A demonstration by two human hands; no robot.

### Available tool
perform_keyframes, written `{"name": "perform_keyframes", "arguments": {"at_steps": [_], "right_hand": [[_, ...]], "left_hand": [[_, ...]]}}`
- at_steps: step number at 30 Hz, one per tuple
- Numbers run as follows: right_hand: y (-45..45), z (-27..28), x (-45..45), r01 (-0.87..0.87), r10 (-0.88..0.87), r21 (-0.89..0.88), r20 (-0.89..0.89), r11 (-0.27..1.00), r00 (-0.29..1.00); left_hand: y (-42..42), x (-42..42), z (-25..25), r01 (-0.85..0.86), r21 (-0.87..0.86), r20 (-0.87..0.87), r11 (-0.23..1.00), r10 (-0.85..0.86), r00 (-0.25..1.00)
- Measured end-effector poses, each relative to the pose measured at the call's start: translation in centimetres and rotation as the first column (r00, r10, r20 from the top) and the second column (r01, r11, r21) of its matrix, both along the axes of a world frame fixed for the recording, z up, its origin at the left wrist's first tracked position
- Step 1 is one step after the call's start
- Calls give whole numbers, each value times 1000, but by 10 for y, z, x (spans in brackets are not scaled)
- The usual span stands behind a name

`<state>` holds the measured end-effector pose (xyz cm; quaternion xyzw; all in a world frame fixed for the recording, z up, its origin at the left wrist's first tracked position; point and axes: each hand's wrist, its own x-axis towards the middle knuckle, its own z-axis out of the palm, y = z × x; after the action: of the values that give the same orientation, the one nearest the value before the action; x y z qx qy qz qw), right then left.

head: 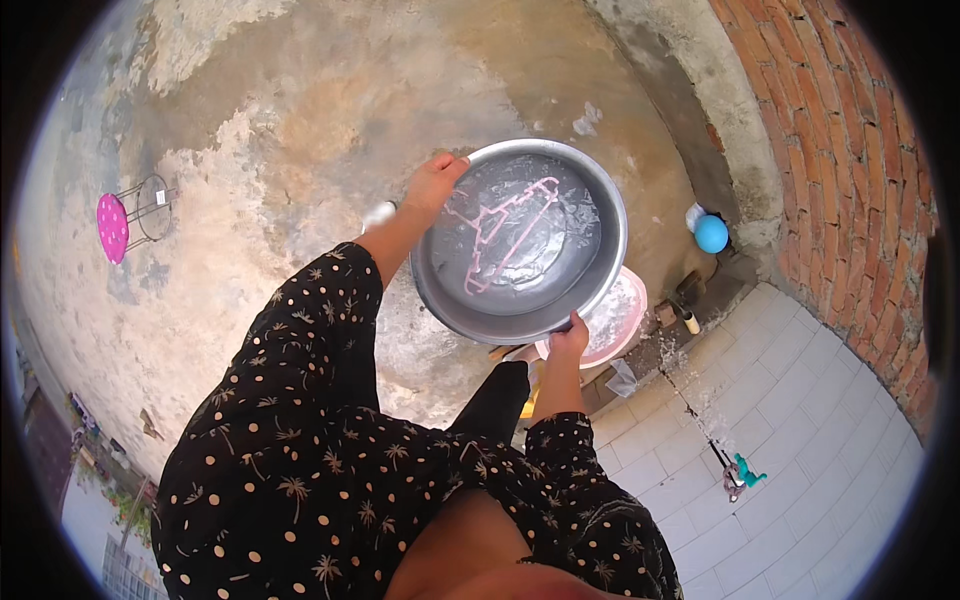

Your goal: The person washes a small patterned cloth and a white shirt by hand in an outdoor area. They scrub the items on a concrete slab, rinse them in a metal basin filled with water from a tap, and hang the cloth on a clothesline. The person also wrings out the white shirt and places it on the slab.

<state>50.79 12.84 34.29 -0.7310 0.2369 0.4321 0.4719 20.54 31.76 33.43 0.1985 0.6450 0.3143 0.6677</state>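
A wide grey metal basin (517, 330) is held tilted above the ground in front of me. My left hand (436, 181) grips its rim at the upper left, thumb over the edge. At the lower right, my right hand (569, 337) holds the rim from the near side. Inside the basin lies a pink clothes hanger (519, 241), apparently in shallow clear water that glints with reflections. Partly hidden below the metal basin, a pink plastic basin (643, 304) stands near my right hand, with whitish foam in it.
A green tap (748, 471) is fixed on the white tiled wall (787, 420) at the right, beside a brick wall (832, 187). A blue ball (710, 234) rests by the wall's foot. A pink-seated stool (113, 229) lies far left on worn concrete (300, 135).
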Motion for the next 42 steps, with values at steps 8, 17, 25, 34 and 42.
{"name": "perform_keyframes", "arguments": {"at_steps": [8, 17, 25, 34, 42], "right_hand": [[144, -198, -171, -80, 88, 114, -62, 990, 994], [218, -339, -273, -204, 230, 149, -183, 968, 956], [168, -264, -242, -926, 850, -80, 432, 369, 301], [-31, 106, 50, -817, 891, -487, 449, 307, 67], [-98, 407, 309, 140, 817, -956, 139, 258, -559]], "left_hand": [[50, -223, -121, -225, -44, -171, 973, 214, 962], [57, -362, -267, -200, -336, -342, 920, 79, 936], [18, -283, -210, 96, -324, -453, 941, -244, 857], [-199, -209, -32, 306, -604, -218, 736, -521, 825], [-154, -105, 19, 300, -470, -298, 830, -469, 831]]}}
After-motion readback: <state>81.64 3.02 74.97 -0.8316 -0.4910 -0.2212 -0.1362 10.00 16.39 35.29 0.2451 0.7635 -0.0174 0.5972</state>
